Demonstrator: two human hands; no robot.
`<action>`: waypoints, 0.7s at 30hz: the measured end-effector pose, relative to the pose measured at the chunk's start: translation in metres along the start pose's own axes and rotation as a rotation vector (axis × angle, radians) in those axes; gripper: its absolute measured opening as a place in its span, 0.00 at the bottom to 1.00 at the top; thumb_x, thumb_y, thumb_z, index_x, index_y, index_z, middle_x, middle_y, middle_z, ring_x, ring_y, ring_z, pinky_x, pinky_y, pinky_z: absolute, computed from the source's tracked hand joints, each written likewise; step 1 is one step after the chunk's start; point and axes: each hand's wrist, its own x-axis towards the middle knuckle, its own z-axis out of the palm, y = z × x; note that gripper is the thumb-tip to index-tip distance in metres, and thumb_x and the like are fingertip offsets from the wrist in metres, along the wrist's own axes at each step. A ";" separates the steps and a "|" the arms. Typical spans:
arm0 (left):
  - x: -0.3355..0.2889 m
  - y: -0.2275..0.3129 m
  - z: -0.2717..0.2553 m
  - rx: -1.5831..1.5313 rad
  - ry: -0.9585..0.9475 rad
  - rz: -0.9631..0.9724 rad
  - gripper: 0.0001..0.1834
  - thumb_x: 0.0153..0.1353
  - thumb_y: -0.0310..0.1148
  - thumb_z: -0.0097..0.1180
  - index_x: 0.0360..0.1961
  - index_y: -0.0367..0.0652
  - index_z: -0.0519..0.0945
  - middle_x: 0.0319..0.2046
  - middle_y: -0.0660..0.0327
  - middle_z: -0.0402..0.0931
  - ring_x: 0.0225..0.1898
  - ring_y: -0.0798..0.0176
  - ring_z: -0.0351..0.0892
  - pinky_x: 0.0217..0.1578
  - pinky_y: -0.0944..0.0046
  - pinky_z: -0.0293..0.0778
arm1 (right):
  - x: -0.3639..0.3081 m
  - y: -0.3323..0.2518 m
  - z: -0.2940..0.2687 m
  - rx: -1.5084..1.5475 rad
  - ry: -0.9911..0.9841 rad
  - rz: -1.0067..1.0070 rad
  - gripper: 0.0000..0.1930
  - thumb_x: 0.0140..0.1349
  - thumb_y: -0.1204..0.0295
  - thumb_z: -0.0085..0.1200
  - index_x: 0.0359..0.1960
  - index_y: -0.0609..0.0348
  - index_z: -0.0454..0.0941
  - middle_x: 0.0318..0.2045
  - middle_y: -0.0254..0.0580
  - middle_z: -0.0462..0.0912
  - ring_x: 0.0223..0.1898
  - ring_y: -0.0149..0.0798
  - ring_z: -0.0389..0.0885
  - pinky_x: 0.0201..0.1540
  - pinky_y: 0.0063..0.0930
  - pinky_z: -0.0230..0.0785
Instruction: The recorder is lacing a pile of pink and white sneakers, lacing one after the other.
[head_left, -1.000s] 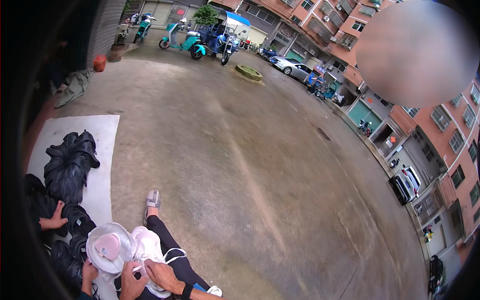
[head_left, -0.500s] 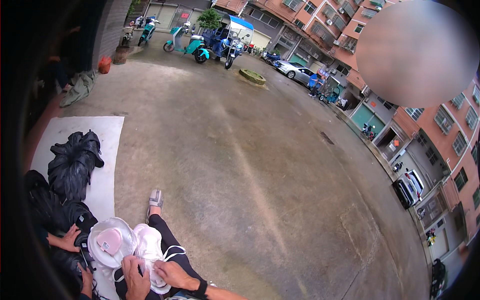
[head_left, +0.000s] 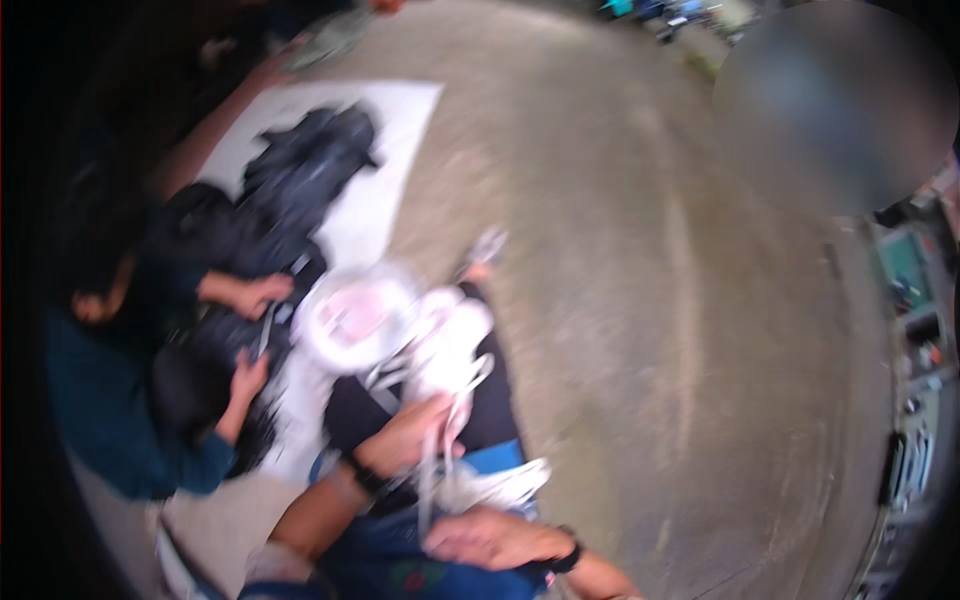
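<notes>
On my lap, over dark trousers, lies a pale pink padded garment (head_left: pixel 445 335) that looks like a bra. Blur softens its outline. A white strap (head_left: pixel 428 480) runs from it. My left hand (head_left: pixel 410 435) is closed round the strap near the garment. Lower down, my right hand (head_left: pixel 500 538) pinches the strap's other end, as far as the blur lets me see. Left of the garment sits a round, clear-rimmed shape (head_left: pixel 355 315) with a pink cup in it. More white straps (head_left: pixel 500 485) lie bunched beside my right hand, next to a blue patch (head_left: pixel 495 457).
A person in a dark teal top (head_left: pixel 130 400) sits at my left, both hands on black items and a thin pale thing. Black pieces (head_left: pixel 310 165) are heaped on a white sheet (head_left: pixel 410 130). Concrete ground (head_left: pixel 600 250) stretches right, with vehicles at the far edge.
My view has swung left and down. My hands have moved apart, with the right drawn back toward me and the strap stretched between them. The neighbouring person now shows more fully.
</notes>
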 end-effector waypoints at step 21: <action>-0.081 -0.071 0.065 1.001 -0.266 0.401 0.07 0.66 0.29 0.46 0.40 0.36 0.72 0.28 0.51 0.77 0.31 0.52 0.81 0.30 0.56 0.75 | 0.011 0.073 -0.054 0.715 0.516 0.242 0.13 0.64 0.65 0.54 0.42 0.63 0.77 0.14 0.22 0.64 0.12 0.18 0.56 0.14 0.16 0.46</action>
